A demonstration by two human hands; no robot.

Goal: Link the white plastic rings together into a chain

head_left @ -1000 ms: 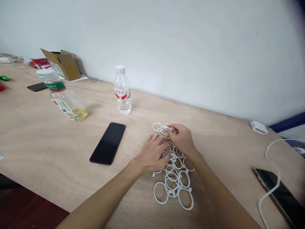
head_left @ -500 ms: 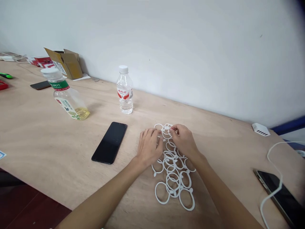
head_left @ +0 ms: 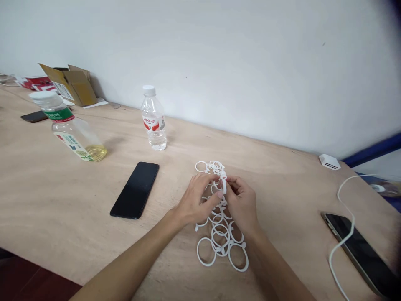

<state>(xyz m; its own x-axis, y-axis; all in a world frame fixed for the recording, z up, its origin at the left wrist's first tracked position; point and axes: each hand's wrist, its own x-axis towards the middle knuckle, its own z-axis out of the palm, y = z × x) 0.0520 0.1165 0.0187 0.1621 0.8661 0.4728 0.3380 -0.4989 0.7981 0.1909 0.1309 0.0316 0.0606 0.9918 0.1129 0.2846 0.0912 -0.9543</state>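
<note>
Several thin white rings (head_left: 206,251) lie linked or overlapping in a long cluster on the wooden table. Over the upper part of the cluster, a white ring (head_left: 224,184) is raised on edge between my two hands. My left hand (head_left: 199,200) is closed on it from the left, thumb and fingers curved toward each other. From the right, my right hand (head_left: 242,202) pinches the same ring with thumb and index finger. Both hands cover part of the rings underneath.
A black phone (head_left: 135,190), a water bottle (head_left: 154,119) and a tilted bottle with yellow liquid (head_left: 73,131) stand or lie left. Behind them is an open cardboard box (head_left: 79,88). At right are a white device (head_left: 329,162), a cable (head_left: 341,242) and another phone (head_left: 360,251).
My hands have come closer together and slightly nearer me, with a ring now lifted between them. The view has shifted to the right.
</note>
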